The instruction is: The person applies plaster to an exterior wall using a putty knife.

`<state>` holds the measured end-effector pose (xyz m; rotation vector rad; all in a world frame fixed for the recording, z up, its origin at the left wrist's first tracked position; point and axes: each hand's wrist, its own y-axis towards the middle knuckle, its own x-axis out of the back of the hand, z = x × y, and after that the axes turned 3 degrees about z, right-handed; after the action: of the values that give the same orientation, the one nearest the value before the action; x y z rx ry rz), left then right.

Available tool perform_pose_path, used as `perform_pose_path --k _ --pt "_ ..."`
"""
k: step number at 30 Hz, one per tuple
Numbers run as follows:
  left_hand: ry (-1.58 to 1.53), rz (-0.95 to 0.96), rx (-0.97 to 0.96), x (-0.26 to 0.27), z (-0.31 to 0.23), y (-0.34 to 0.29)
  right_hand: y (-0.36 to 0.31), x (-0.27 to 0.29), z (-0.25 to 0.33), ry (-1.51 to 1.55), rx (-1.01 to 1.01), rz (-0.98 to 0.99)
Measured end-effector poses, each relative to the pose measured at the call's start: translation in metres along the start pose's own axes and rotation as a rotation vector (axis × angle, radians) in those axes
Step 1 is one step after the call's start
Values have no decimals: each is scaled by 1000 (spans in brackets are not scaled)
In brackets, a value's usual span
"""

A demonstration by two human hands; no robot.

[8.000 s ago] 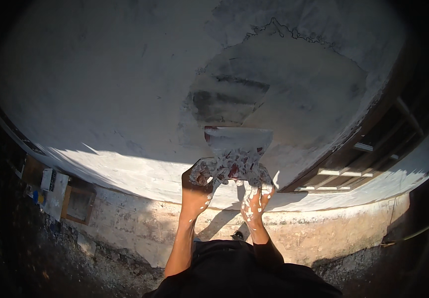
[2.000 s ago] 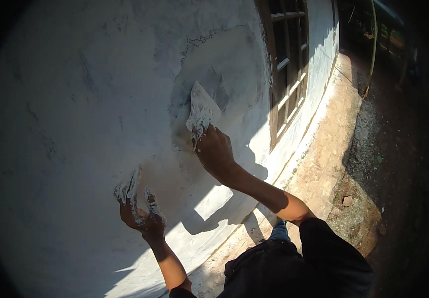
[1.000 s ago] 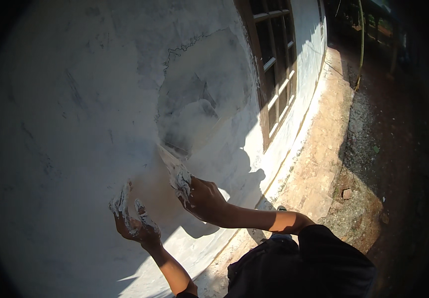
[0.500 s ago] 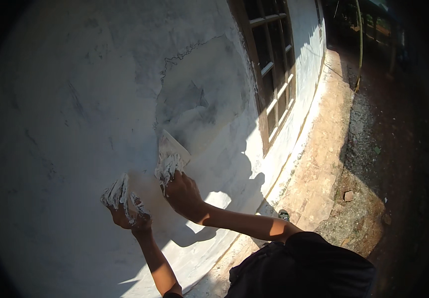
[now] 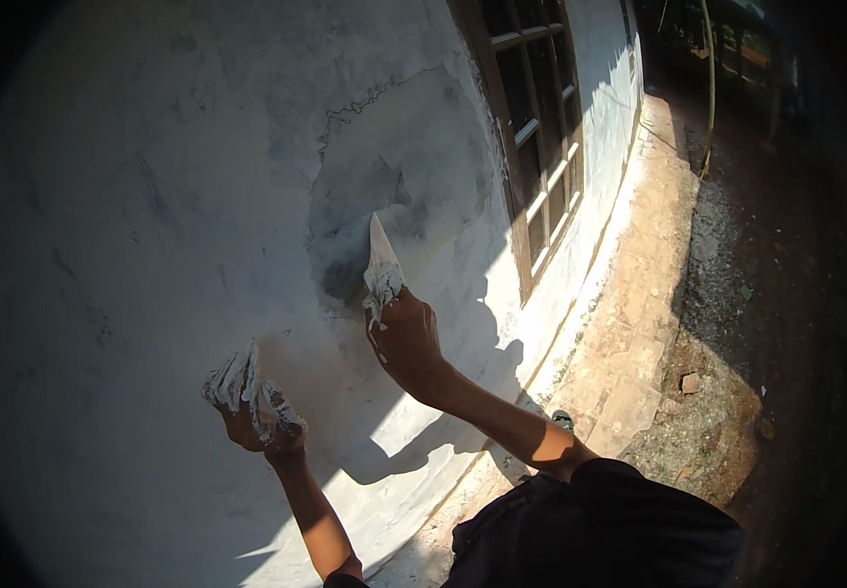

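My right hand (image 5: 406, 333) is closed around a putty knife (image 5: 381, 257), its pale blade seen nearly edge-on and its lower part caked with white putty. The blade is at the grey, rough patch (image 5: 350, 230) in the white wall (image 5: 188, 176); whether its whole edge touches cannot be made out. Lower and to the left, my left hand (image 5: 265, 431) is closed, fingers smeared white, and holds a mass of wet white putty (image 5: 239, 382). Any tool under that putty is hidden.
A brown-framed window (image 5: 526, 147) with white bars is set in the wall on the right. Along the wall's foot runs a sunlit concrete ledge (image 5: 629, 294), beside gravelly ground (image 5: 713, 402) with a small brick piece (image 5: 690, 383). A thin pole (image 5: 710, 88) stands farther off.
My right hand has moved up and right with the putty knife, turning the blade nearly edge-on. A darker part of the patch now shows where it was. My left hand has barely shifted.
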<state>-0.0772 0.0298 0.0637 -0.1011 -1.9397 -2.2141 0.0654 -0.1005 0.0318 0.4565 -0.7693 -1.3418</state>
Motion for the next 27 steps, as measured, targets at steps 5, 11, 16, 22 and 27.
perform_pose_path --k 5,11,16,22,27 --pt "5 7 -50 3 -8 10 -33 -51 35 -152 68 311" --pt "-56 -70 65 0 -9 9 -74 -34 37 -126 254 446" --pt "11 43 50 4 -2 -3 -43 41 7 237 63 210" --pt "-14 -1 -48 -11 17 -6 -19 -14 -2 -89 181 157" --pt "70 -37 -173 -8 26 -12 -64 -43 36 -286 260 409"
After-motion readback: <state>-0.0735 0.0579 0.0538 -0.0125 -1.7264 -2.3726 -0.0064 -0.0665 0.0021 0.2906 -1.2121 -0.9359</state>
